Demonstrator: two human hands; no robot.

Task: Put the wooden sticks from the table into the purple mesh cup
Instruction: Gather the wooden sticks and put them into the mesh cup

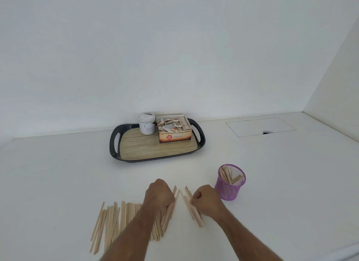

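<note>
Hands first: our left hand [160, 194] curls round some sticks at the right end of the pile [116, 220] spread on the white surface [58, 183]; our right hand [206, 199] grips a smaller bundle [191, 208] just beside it. Farther back sits a tray [114, 142] with a tea box [174, 131] and jar [147, 125]. Right of our hands stands the purple cup [230, 183], already holding sticks.

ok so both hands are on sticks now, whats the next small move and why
Probably lift the right hand with the small bunch of sticks it grips and carry it over to the purple mesh cup. The cup stands just to that hand's right, open and already part filled, while the left hand is gathering at the edge of the big pile on the table.
</note>
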